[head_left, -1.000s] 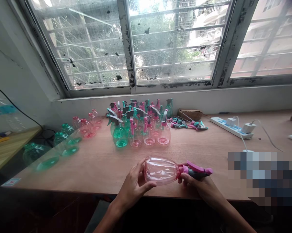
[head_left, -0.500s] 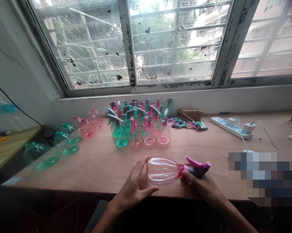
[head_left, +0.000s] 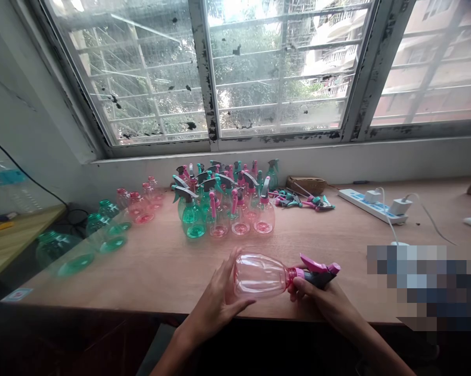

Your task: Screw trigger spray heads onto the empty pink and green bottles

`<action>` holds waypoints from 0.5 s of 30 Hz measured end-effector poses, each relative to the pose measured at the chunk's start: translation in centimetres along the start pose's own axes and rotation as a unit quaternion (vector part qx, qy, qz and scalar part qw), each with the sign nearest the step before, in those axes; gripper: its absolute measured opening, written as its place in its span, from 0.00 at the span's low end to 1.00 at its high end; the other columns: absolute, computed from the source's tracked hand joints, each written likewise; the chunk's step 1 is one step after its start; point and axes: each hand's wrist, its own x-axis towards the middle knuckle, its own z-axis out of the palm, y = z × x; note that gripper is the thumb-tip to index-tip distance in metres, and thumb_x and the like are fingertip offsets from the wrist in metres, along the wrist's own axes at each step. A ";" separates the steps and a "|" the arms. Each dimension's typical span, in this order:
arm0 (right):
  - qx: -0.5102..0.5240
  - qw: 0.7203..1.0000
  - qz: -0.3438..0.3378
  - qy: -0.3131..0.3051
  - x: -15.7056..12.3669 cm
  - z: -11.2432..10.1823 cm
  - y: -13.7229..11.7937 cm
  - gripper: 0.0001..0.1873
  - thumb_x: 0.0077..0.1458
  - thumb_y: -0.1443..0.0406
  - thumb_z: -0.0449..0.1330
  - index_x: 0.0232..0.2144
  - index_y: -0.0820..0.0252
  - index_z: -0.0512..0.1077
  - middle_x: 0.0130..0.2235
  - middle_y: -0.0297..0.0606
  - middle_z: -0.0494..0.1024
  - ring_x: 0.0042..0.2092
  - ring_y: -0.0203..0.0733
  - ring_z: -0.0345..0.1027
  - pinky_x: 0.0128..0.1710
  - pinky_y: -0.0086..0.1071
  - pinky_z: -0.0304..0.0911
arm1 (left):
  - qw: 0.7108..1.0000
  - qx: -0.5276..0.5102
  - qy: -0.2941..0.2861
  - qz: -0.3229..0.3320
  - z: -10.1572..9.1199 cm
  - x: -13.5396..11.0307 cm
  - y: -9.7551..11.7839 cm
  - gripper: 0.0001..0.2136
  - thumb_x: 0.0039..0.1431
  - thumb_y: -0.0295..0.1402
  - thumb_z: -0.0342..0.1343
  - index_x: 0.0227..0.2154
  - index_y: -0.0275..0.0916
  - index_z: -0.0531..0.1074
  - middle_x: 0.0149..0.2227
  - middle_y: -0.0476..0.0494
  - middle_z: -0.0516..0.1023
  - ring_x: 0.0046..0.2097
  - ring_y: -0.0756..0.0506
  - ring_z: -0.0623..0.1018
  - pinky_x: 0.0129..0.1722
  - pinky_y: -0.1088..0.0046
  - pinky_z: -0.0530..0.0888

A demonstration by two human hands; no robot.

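A clear pink spray bottle [head_left: 261, 275] lies on its side above the front of the table, its base towards the left. My left hand [head_left: 216, 292] cups that base, fingers along the far side and thumb on the near side. At the other end, my right hand [head_left: 317, 295] grips the pink collar under the trigger head [head_left: 317, 271], which is pink and dark grey. The head sits on the bottle's neck; the threads are hidden. Beyond my hands stands a group of pink and green spray bottles [head_left: 220, 209] with heads on.
Open-topped green bottles [head_left: 98, 230] and pink bottles [head_left: 141, 206] stand at the left. Loose trigger heads [head_left: 302, 199] lie near a brown pouch [head_left: 308, 184]. A power strip [head_left: 371, 206] with plugged-in chargers is at the right. The wooden table [head_left: 149, 277] ends just before me.
The pink bottle's base has shifted slightly left, deeper into my left hand. My right hand keeps its grip at the collar. The view has moved a little.
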 end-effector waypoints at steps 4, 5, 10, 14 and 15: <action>0.003 1.000 0.001 -0.004 -0.1 -0.1 0.0 0.17 0.57 0.51 0.68 0.36 0.60 0.80 0.29 0.39 0.82 0.31 0.43 0.73 0.31 0.33 0.66 | 1.000 -0.012 0.002 0.003 0.2 -0.2 -0.4 0.46 0.63 0.39 0.63 0.72 0.59 0.35 0.73 0.43 0.52 0.72 0.35 0.56 0.69 0.50 0.60; 0.001 1.000 -0.001 -0.006 -0.1 0.0 0.0 0.17 0.57 0.51 0.68 0.37 0.59 0.80 0.29 0.39 0.82 0.31 0.43 0.73 0.31 0.33 0.66 | 1.000 -0.010 0.001 0.002 0.1 -0.2 -0.3 0.50 0.60 0.40 0.66 0.72 0.58 0.34 0.73 0.42 0.53 0.72 0.33 0.56 0.69 0.49 0.60; -0.019 1.000 -0.017 -0.010 -0.1 0.3 -0.6 0.18 0.57 0.51 0.68 0.33 0.61 0.80 0.29 0.40 0.81 0.31 0.42 0.72 0.31 0.33 0.66 | 1.000 0.004 -0.008 -0.011 -0.2 0.0 0.2 0.52 0.56 0.43 0.68 0.73 0.52 0.36 0.72 0.36 0.55 0.71 0.30 0.57 0.69 0.47 0.59; -0.026 0.999 -0.019 0.007 -0.3 0.5 -0.9 0.19 0.58 0.50 0.66 0.35 0.61 0.79 0.28 0.41 0.82 0.30 0.43 0.72 0.30 0.34 0.66 | 1.000 -0.009 -0.003 0.011 0.0 0.0 0.1 0.46 0.64 0.38 0.62 0.72 0.56 0.33 0.73 0.40 0.52 0.72 0.34 0.56 0.69 0.49 0.60; -0.027 0.999 -0.018 0.015 -0.3 0.4 -0.9 0.19 0.58 0.50 0.66 0.36 0.61 0.79 0.29 0.41 0.82 0.30 0.43 0.72 0.30 0.34 0.66 | 1.000 -0.009 0.000 0.017 0.0 -0.1 0.0 0.45 0.65 0.37 0.61 0.72 0.58 0.32 0.74 0.41 0.51 0.72 0.35 0.56 0.69 0.49 0.60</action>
